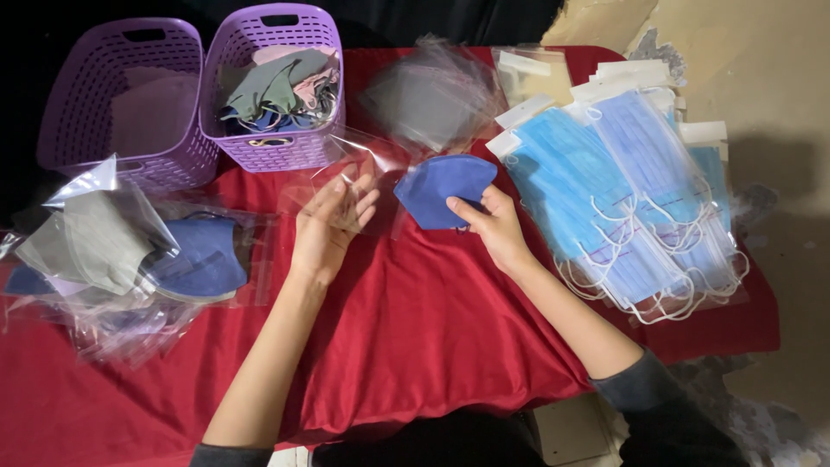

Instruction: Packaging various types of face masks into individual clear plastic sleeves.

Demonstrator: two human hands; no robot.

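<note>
My right hand (493, 227) pinches a folded dark blue cloth mask (443, 190) over the red cloth (415, 329). My left hand (328, 229) holds a clear plastic bag (346, 173) open. Bagged masks (130, 259) are piled at my left; the mask basket (277, 78) isn't empty.

- Two purple baskets stood at the back: the left basket (121, 95) held pale sheets, the right basket (277, 86) mixed masks.
- Bagged grey and blue masks (130, 251) lay left.
- Light-blue masks (631, 190) lay right.
- A red cloth (415, 346) covered the surface.
</note>
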